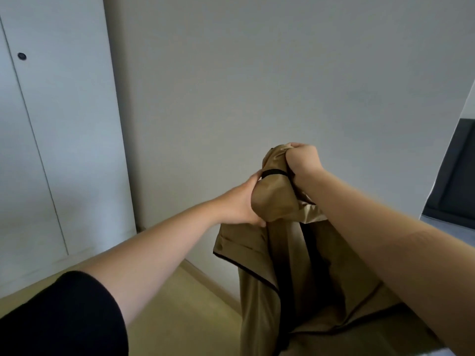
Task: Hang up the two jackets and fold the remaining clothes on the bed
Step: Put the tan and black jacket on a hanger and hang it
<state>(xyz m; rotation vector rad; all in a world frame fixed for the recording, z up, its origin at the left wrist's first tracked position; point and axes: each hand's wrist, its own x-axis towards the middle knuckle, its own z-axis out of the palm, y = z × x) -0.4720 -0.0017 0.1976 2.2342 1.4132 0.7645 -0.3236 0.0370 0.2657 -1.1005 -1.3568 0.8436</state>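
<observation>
A tan jacket [295,273] with black trim hangs in front of me, held up in the air by both hands. My right hand [303,160] grips a bunched part of the fabric at the top. My left hand [244,199] holds the rounded bundle of cloth just below, next to a black band around it. The jacket's body drapes down toward the floor at the lower right. No hanger, bed or second jacket is in sight.
White wardrobe doors [51,137] stand at the left, with a small dark round fitting [21,56]. A plain grey wall [257,73] is straight ahead. Light wooden floor [180,317] lies below. A dark panel [457,170] shows at the right edge.
</observation>
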